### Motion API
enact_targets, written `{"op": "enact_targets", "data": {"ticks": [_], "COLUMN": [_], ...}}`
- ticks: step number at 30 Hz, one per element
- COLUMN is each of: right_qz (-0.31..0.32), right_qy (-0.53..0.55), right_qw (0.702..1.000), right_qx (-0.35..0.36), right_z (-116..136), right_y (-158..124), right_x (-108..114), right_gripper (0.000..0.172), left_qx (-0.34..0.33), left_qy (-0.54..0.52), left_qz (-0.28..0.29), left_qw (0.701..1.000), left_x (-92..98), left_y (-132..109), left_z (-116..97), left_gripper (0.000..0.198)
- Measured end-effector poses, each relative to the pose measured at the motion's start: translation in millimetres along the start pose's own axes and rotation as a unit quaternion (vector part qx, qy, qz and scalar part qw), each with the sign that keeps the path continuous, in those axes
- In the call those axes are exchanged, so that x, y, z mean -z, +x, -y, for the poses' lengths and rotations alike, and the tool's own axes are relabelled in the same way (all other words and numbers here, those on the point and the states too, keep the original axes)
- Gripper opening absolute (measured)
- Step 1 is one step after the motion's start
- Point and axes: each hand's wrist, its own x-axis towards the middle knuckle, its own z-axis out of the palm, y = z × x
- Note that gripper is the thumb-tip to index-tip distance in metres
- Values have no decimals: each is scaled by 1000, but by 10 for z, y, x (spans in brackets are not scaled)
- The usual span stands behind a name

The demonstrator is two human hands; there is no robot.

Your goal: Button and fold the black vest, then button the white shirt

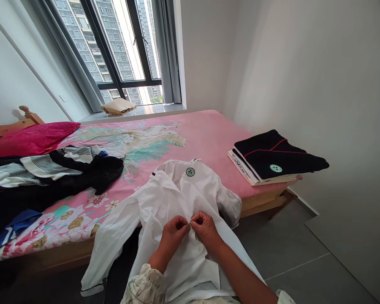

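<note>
A white long-sleeved shirt point(164, 202) with dark trim and a round dark badge on the chest lies over the bed's edge and hangs toward me. My left hand point(175, 232) pinches the shirt's front opening between thumb and forefinger. Right beside it, my right hand point(207, 230) pinches the same strip, the fingertips of both almost touching. The small spot between them, perhaps a button, is hidden by the fingers. Below my right hand, white buttons show on the shirt front. One sleeve hangs down at the left; the other rests at the right by the bed's edge.
A folded stack of clothes point(272, 156), black with red piping on top, sits on the bed's right corner. Loose black, striped and blue clothes point(50, 177) lie at the left of the pink bedsheet point(205, 135), before a red pillow point(47, 135). A beige folded bundle point(118, 106) rests on the windowsill.
</note>
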Motion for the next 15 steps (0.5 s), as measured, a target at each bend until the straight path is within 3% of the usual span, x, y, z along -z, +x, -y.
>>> {"op": "enact_targets", "data": {"ticks": [7, 12, 15], "right_qz": [28, 43, 39], "right_qy": [23, -80, -157], "right_qw": [999, 990, 980], "right_qx": [39, 104, 120], "right_z": [74, 64, 57], "right_y": [-41, -80, -104], "right_x": [-6, -9, 8], "right_gripper": [12, 7, 11], "left_qx": [95, 140, 115], "left_qy": [-83, -55, -1], "left_qz": [29, 68, 46], "left_qw": [992, 986, 992], "left_x": [42, 56, 35], "left_y": [26, 43, 29], "left_z": [-33, -23, -5], "left_gripper": [30, 31, 35]}}
